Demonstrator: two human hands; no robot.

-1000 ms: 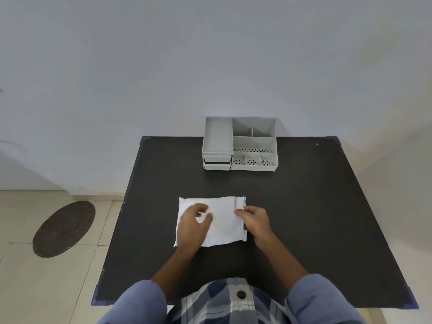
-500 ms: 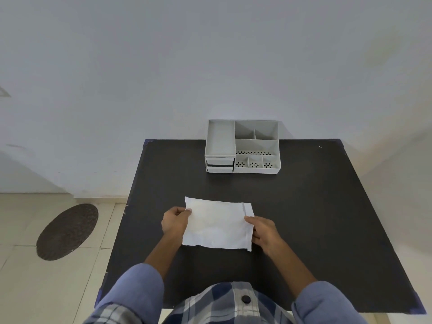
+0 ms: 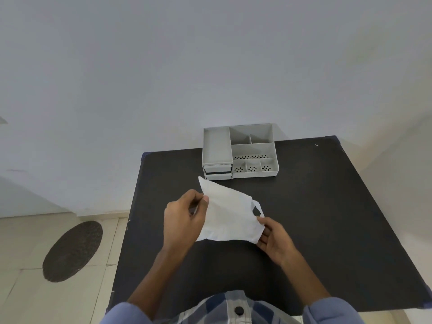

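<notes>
Head view: white cloth (image 3: 230,213) held above black table (image 3: 327,206), tilted, far corner pointing at grey organizer (image 3: 240,153). Left hand (image 3: 184,220) pinches left edge; right hand (image 3: 275,239) grips lower right corner. Looks light, limp, thin (take edges or corners, never middle). Half second earlier: lower, flatter; now raised and twisted.

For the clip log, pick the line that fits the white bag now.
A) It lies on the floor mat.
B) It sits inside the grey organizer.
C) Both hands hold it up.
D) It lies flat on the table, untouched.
C: the left hand pinches the bag at its left edge, the right hand holds its right corner, and it is raised over the table.
</notes>
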